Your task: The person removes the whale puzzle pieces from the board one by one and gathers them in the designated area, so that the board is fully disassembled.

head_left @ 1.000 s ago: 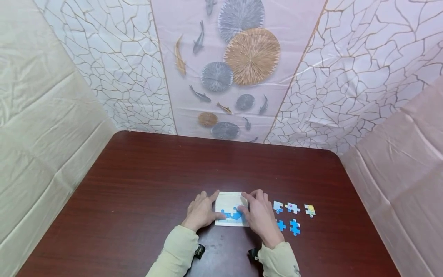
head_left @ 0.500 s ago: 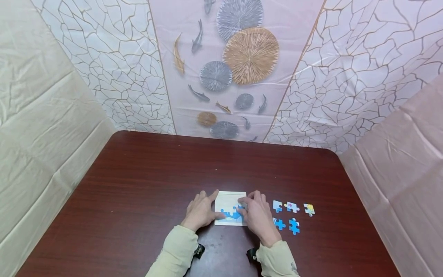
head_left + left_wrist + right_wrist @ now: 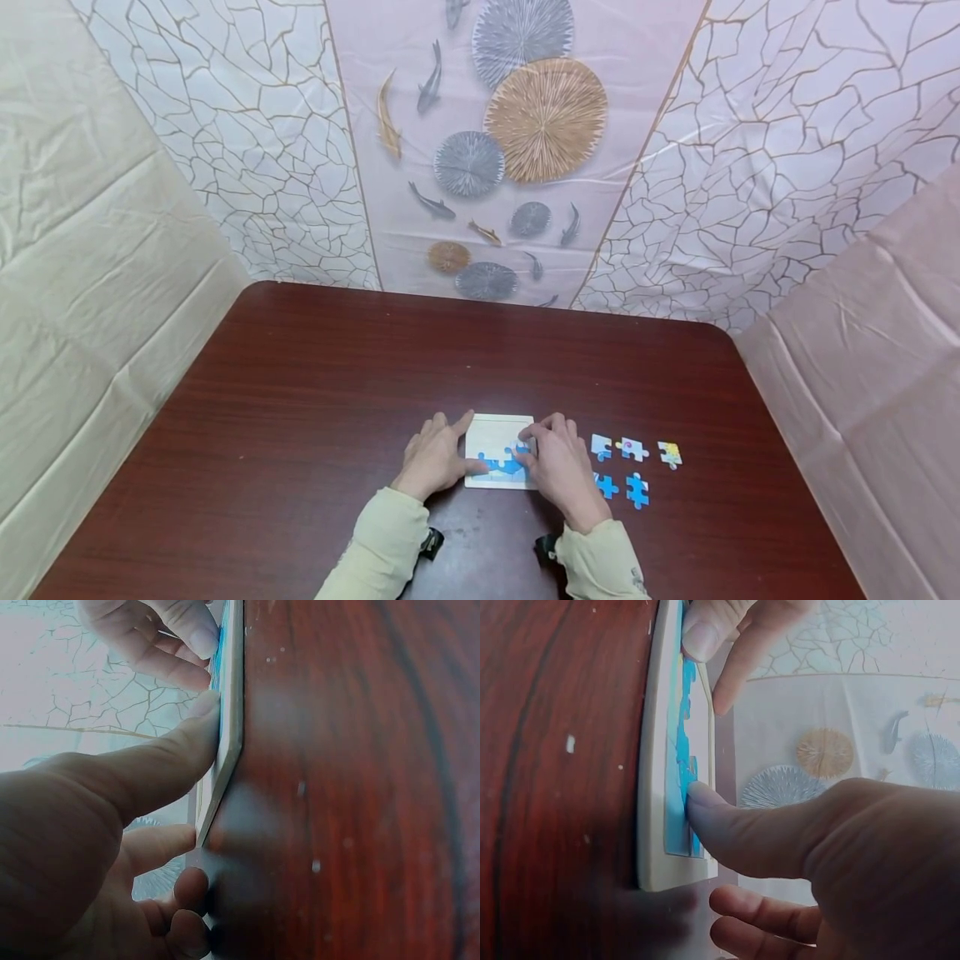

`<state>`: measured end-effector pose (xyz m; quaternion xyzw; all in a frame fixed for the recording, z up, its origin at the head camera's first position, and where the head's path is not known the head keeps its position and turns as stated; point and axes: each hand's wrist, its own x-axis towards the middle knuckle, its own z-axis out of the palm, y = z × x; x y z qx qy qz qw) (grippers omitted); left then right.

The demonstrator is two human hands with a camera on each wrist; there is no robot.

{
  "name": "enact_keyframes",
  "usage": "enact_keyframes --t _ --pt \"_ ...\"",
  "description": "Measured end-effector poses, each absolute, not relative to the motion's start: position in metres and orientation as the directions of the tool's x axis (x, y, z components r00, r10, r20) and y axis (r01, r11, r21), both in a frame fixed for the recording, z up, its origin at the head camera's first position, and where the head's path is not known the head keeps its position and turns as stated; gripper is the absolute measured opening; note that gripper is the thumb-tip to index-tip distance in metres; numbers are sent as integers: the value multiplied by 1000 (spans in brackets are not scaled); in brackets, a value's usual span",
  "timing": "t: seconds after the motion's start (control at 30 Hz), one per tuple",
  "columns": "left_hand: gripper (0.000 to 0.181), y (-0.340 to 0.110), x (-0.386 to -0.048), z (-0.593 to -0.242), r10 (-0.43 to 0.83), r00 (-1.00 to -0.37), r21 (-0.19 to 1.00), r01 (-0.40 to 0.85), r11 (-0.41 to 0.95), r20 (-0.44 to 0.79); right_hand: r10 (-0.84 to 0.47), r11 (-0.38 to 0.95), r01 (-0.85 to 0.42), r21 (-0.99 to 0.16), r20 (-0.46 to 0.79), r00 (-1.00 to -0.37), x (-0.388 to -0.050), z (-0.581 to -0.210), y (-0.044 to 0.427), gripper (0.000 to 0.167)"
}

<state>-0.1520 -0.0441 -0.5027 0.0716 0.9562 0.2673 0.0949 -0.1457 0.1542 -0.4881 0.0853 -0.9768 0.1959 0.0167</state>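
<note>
A pale puzzle tray lies on the dark red table, joined blue pieces along its six o'clock side. At nine, the left hand spreads, thumb and forefinger touching the tray. At three, the right hand's thumb touches a blue piece (pinched or merely pressed, I can't tell). Five loose pieces lie farther out past three.

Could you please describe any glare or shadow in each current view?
Head view: pale sheen on the tabletop between the sleeves; left wrist view: left hand dim, patterned fabric washed out behind it; right wrist view: dark patches, shadow or reflection, on the tabletop near the puzzle tray.
</note>
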Motion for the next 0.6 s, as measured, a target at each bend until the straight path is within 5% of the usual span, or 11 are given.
enact_keyframes --t 0.6 --pt "89 -45 -152 -502 203 -970 535 102 839 -132 -196 931 -161 -328 -73 -978 -163 -480 151 21"
